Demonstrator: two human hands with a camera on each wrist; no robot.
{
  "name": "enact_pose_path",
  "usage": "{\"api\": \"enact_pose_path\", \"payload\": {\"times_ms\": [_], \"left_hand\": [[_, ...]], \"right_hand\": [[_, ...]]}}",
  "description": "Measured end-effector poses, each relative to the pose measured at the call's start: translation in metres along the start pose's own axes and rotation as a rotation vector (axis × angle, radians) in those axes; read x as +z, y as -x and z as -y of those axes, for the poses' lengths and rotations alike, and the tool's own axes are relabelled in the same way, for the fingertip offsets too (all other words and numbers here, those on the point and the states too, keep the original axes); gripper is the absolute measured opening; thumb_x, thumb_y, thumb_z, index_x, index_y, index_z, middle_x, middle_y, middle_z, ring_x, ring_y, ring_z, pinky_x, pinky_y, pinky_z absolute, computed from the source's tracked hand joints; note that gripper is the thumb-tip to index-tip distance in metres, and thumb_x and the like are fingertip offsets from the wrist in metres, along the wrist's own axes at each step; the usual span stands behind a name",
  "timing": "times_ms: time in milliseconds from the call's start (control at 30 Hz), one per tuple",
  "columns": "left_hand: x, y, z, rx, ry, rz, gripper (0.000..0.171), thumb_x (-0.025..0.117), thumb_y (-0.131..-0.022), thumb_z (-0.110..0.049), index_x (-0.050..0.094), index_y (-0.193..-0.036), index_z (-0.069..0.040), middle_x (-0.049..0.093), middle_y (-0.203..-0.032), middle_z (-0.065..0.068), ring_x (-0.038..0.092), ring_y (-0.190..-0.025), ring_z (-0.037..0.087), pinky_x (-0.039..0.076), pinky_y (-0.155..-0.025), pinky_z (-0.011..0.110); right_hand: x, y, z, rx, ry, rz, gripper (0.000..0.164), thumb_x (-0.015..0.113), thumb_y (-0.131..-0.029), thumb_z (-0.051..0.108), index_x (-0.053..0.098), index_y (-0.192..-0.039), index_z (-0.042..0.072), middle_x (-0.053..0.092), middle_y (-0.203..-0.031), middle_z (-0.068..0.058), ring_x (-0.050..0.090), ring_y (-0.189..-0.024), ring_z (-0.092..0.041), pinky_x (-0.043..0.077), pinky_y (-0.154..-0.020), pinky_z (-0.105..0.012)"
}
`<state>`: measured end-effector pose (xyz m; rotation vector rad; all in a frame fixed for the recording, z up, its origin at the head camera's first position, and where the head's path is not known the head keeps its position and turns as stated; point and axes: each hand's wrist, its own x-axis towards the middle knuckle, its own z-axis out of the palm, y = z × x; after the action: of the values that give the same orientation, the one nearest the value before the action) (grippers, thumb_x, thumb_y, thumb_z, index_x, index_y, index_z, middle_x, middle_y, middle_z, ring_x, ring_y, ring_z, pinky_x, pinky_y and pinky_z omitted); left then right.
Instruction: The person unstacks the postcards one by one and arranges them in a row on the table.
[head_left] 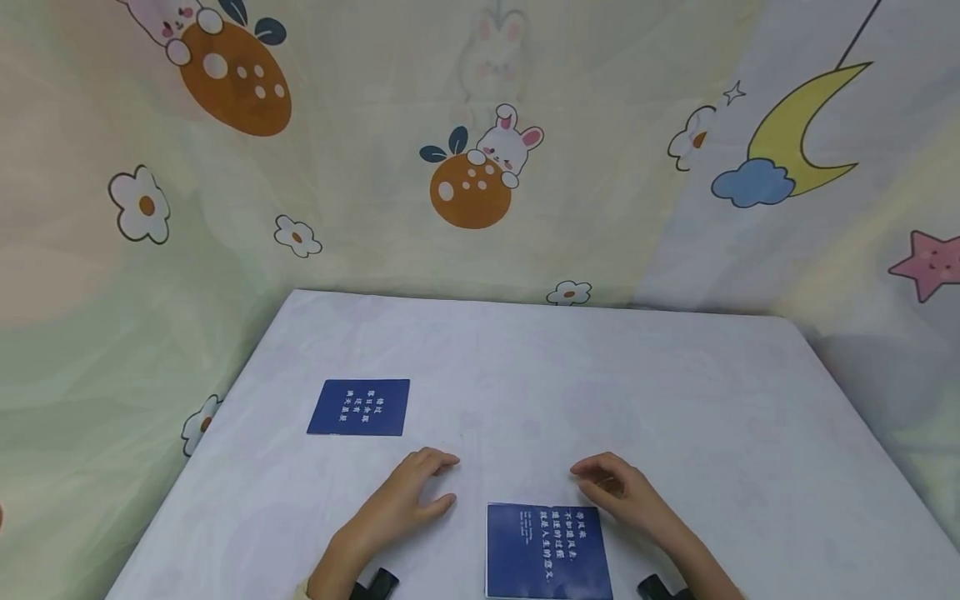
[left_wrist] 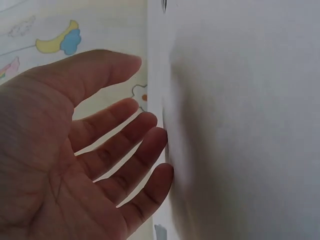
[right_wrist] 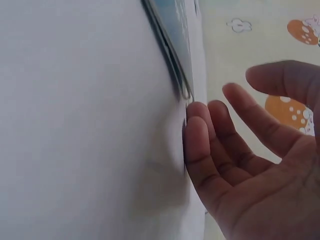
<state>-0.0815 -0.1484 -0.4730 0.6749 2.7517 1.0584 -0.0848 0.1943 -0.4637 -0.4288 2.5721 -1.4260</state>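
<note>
A dark blue booklet with white Chinese writing lies flat near the front of the white table, between the two hands. My left hand rests at its left, fingers loosely bent and nothing held; in the left wrist view the fingertips meet the tabletop. On the other side, my right hand sits close to the booklet's upper right corner, also holding nothing. Its relaxed fingers show in the right wrist view beside the booklet's layered edge. Farther back on the left lies another dark blue booklet, away from both hands.
The white tabletop reaches back to a cloth backdrop printed with rabbits, oranges, flowers and a moon. Black wrist devices show below the left hand and the right hand.
</note>
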Motion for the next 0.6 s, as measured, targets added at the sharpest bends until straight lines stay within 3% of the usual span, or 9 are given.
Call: {"api": "enact_pose_path", "payload": {"times_ms": [200,333,467,600], "left_hand": [[0.005,-0.001,-0.007,0.035,-0.053,0.031,0.046,0.073,-0.087,-0.030,0.057,-0.128,-0.016,0.057,-0.124,-0.008,0.051,-0.117,0.015,0.041,-0.102,0.041],[0.011,0.001,-0.012,0.037,-0.095,0.033,0.061,0.074,-0.082,-0.046,0.054,-0.132,-0.017,0.054,-0.128,-0.006,0.046,-0.125,0.019,0.036,-0.105,0.047],[0.017,0.007,-0.019,0.045,-0.133,0.047,0.085,0.074,-0.073,-0.065,0.050,-0.138,-0.015,0.049,-0.138,0.000,0.038,-0.136,0.027,0.033,-0.109,0.053],[0.023,0.009,-0.023,0.099,-0.198,0.057,0.104,0.072,-0.064,-0.076,0.047,-0.141,-0.012,0.045,-0.143,0.001,0.032,-0.141,0.031,0.031,-0.111,0.053]], "right_hand": [[-0.008,0.013,-0.001,-0.063,0.056,0.044,0.017,0.065,-0.093,0.016,0.066,-0.107,0.007,0.064,-0.104,-0.003,0.056,-0.089,0.000,0.052,-0.077,-0.024],[-0.009,0.021,0.000,-0.114,0.112,0.093,0.021,0.066,-0.093,0.021,0.064,-0.112,0.011,0.062,-0.110,0.000,0.056,-0.094,-0.005,0.050,-0.080,-0.024],[-0.006,0.034,0.001,-0.143,0.215,0.155,0.043,0.070,-0.090,0.034,0.057,-0.127,0.016,0.056,-0.124,0.001,0.050,-0.108,-0.009,0.048,-0.089,-0.024],[-0.002,0.045,-0.002,-0.199,0.316,0.182,0.070,0.076,-0.082,0.044,0.047,-0.140,0.019,0.045,-0.134,-0.002,0.038,-0.120,-0.008,0.047,-0.092,-0.028]]}}
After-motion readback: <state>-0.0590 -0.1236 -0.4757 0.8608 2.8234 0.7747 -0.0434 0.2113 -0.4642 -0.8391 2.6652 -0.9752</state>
